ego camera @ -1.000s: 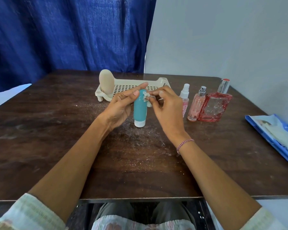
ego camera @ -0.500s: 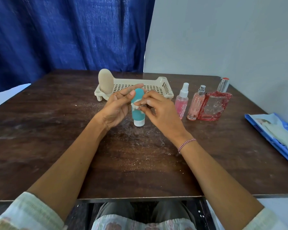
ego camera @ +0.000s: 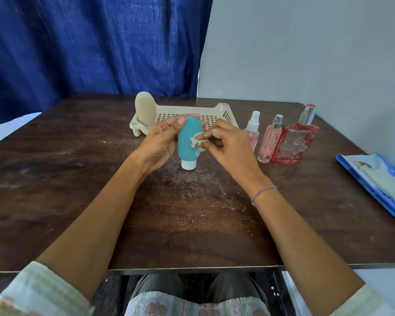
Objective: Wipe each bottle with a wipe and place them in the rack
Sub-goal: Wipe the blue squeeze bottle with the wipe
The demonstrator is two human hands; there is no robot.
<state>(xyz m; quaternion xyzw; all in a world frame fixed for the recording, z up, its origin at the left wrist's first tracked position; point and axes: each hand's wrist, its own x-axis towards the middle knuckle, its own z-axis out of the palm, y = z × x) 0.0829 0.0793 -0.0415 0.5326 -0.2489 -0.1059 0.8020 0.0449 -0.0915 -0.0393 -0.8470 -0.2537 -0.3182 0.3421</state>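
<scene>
A dark, scuffed wooden table (ego camera: 78, 201), flecked with pale crumbs, stands before a pleated blue curtain (ego camera: 89, 42) and a plain grey wall (ego camera: 306, 53). Near its middle the left hand (ego camera: 160, 144) grips a smooth teal bottle (ego camera: 187, 133), white cap downward, while the right hand (ego camera: 228, 147) pinches a crumpled white wipe (ego camera: 195, 142) against its side. By the far edge a cream perforated rack (ego camera: 224, 110) holds a rounded beige bottle (ego camera: 144, 111).

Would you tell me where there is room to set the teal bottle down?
The rack's visible grid is bare between the beige bottle at its left end and its right wall. Crowded: the three pink bottles right of the rack.
</scene>
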